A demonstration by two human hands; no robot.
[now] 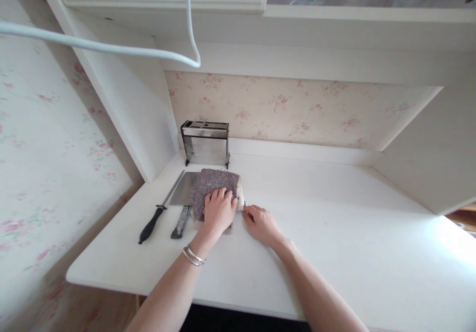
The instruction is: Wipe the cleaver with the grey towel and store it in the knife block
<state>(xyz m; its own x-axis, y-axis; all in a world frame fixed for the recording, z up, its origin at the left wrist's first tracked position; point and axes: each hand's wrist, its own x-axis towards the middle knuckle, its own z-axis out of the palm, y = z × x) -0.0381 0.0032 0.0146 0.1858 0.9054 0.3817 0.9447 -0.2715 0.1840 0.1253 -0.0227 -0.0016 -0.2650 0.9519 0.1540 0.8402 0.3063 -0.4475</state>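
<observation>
A greyish-purple fuzzy cloth (211, 178) with a pale edge lies folded on the white tabletop. My left hand (220, 208), wearing bracelets at the wrist, rests flat on top of it with the fingers stretched out. At the cloth's right edge, my right hand (260, 223) is closed, thumb and forefinger pinching its corner. Left of the cloth is a cleaver (181, 222) with a worn dark handle; its broad blade runs partly under the cloth. A sharpening steel (150, 224) with a black handle lies further left.
Behind the cloth stands a metal knife rack (206, 146) with clear sides. The white table (334, 233) has a rounded front left corner. A white cable (111, 47) hangs across the upper left. Overhead, a shelf (334, 14) holds a red-labelled item and clear plastic packages.
</observation>
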